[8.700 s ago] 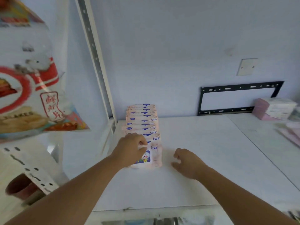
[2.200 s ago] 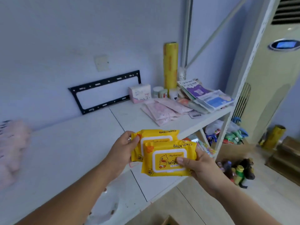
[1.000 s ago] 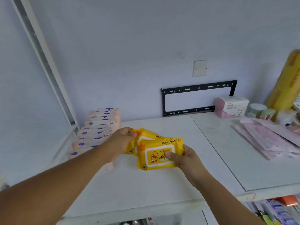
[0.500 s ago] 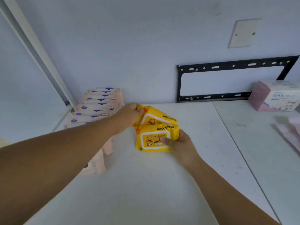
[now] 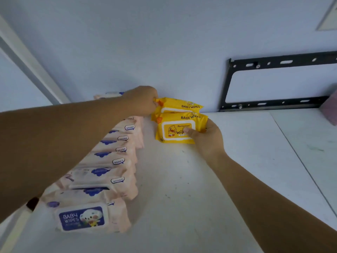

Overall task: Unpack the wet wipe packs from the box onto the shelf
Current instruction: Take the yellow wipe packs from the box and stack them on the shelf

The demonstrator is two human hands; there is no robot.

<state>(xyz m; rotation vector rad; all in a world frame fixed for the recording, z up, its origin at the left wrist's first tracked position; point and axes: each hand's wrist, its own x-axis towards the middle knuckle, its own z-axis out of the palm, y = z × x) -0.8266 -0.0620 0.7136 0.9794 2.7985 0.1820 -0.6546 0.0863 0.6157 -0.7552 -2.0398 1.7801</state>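
Two yellow baby wipe packs stand one behind the other near the back wall on the white shelf [image 5: 182, 198]. My left hand [image 5: 141, 100] pinches the left edge of the rear yellow pack [image 5: 179, 105]. My right hand [image 5: 206, 137] holds the front yellow pack [image 5: 175, 128] by its right side, thumb on its label. Just left of them, a row of several pink baby wipe packs [image 5: 102, 179] runs from the wall toward me; my left forearm crosses over it. The box is out of view.
A black metal bracket [image 5: 273, 81] is fixed to the wall at the right. A pink box corner [image 5: 330, 110] shows at the far right edge. A white shelf upright [image 5: 27, 59] slants at the left. Bare shelf surface lies right of the yellow packs.
Both hands have carried the two yellow packs farther back toward the wall, beside the far end of the pink row. The camera has moved closer and lower.
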